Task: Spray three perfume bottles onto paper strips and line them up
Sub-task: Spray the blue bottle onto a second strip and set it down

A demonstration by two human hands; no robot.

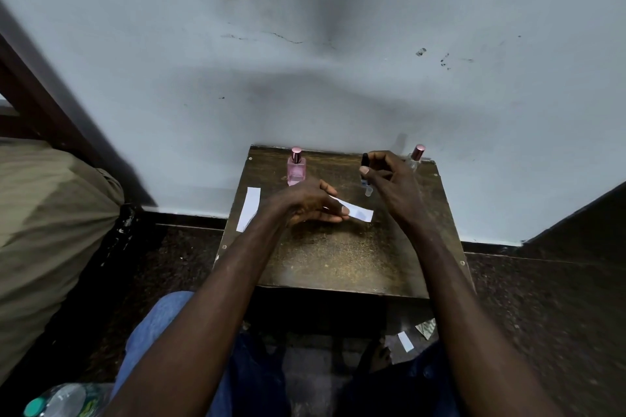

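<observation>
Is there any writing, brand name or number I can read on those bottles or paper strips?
Nothing here is readable.
Pink perfume bottle: no label shows.
Clear bottle with pink cap: none shows.
Small bottle in the right hand: mostly hidden.
Held strip in the left hand, lying strip on the table: blank.
Plastic bottle, lower left: green label, too blurred.

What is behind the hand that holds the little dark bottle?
Behind the right hand stands a clear bottle with a pink cap, at the back edge of the table. Only its cap and shoulder show; the hand covers the rest.
</observation>
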